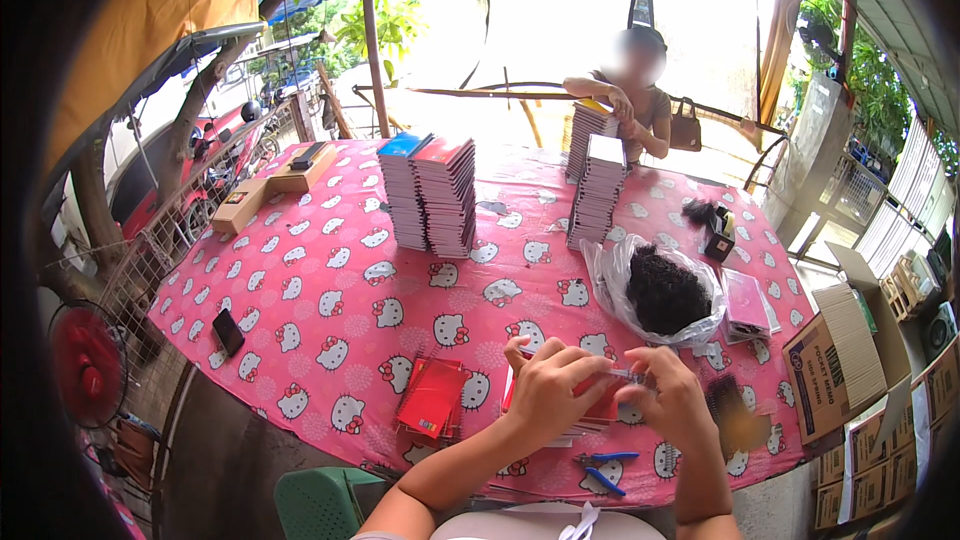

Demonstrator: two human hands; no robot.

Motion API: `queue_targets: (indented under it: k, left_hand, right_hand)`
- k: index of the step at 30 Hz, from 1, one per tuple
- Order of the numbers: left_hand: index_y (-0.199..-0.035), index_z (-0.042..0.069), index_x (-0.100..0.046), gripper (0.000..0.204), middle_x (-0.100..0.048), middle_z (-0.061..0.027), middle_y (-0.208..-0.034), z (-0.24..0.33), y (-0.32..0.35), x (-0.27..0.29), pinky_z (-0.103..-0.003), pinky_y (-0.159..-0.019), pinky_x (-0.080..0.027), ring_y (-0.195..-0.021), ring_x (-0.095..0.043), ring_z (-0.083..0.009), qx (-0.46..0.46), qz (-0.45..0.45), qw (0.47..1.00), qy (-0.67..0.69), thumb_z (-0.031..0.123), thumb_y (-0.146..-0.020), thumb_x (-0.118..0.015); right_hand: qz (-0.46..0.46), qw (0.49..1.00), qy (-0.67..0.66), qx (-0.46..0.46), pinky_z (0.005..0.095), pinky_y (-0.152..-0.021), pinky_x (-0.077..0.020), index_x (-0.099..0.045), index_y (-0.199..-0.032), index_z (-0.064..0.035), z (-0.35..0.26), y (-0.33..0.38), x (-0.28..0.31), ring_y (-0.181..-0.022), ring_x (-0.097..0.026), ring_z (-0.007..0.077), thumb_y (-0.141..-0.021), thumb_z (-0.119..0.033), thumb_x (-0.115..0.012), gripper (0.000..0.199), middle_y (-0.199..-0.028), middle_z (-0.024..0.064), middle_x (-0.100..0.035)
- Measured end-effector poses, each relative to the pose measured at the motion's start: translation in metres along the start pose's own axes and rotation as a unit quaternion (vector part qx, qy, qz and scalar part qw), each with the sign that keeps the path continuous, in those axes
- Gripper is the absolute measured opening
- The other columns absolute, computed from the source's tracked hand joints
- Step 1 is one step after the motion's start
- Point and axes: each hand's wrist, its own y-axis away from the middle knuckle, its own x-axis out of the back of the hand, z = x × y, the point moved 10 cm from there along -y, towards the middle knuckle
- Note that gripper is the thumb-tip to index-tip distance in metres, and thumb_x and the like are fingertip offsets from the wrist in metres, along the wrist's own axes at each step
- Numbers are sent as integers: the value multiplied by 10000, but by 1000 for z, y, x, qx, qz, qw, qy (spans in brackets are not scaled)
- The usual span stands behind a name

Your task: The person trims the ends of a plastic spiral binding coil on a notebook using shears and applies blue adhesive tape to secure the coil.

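Red notebook [602, 406], in front of me on the pink table, nearer to me than the clear plastic bag [708, 287] and a little left of it. My left hand [556, 382] is bent over the notebook, fingers closed on it and hiding much of its cover. My right hand [666, 396] curves at its right edge, thumb and forefinger around something thin and shiny; it is too small for me to name, and I cannot tell whether the pinch is tight.

The bag holds a black tangle [668, 290]. Nearer to me than the bag lie blue-handled pliers [607, 457]; further left of the bag is a small pile of red notebooks [432, 398], and well to its left a phone [228, 333]. Left of the bag and farther away, two tall notebook stacks stand side by side, one topped blue [405, 190], one topped red [448, 200]. Beyond the bag are two more stacks, topped white [598, 190] and yellow [588, 135], where a person [652, 112] leans an arm. Right of the bag stands an open cardboard box [835, 370].
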Motion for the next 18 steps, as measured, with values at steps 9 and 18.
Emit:
queue_targets:
  k: [9,18]
  left_hand:
    - [-898,232,-734,148,-691,73,-858,-1,2,-2,-467,-916,-240,-825,-584,-112,3,-1,1000,7,262,-753,-744]
    - [-904,230,-741,154,-695,75,-844,4,4,2,-447,-917,-244,-800,-585,-95,1,-3,1000,-5,263,-754,-749]
  right_hand:
    - [38,997,40,61,378,-581,-497,-621,-888,-58,-18,-1,0,-728,-643,275,-772,-130,-741,182,-856,87,-616]
    - [66,995,59,52,378,-618,-502,-635,-793,-36,-24,-2,-1,-715,-638,289,-760,-57,-696,73,-747,95,-605]
